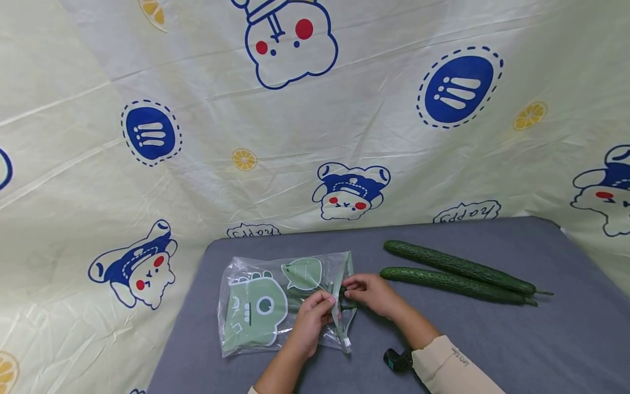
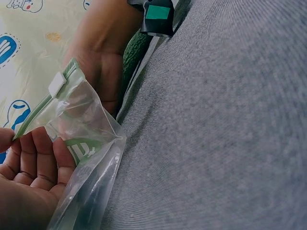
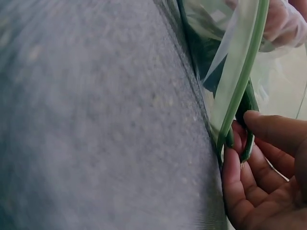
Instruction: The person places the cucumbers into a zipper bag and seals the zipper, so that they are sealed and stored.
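The cucumber (image 3: 247,103) I am concerned with lies to the left of my right hand (image 1: 370,294), most of it inside the clear zip bag (image 1: 273,309), with only its stem end poking out of the mouth. My right hand pinches that end between thumb and fingers. A second green stem tip (image 3: 229,139) shows beside it, just at those fingers. The long axis runs leftward from my right hand, through the mouth and on under the plastic behind my left hand; how far it reaches I cannot tell.

My left hand (image 1: 311,323) pinches the bag's edge, just left of the right hand, so both are close to the opening. I judge that the next move turns on this line through the mouth, and that the green zip strip (image 3: 245,62), crossing the cucumber between my hands, is the likeliest snag.

The white slider (image 1: 346,342) sits nearer me than either hand, at the strip's close end. To the right of my right hand, two loose cucumbers lie side by side on the grey worktop (image 1: 364,377), the far one (image 1: 460,266) and the near one (image 1: 455,285), blunt ends toward that hand, stems pointing away.
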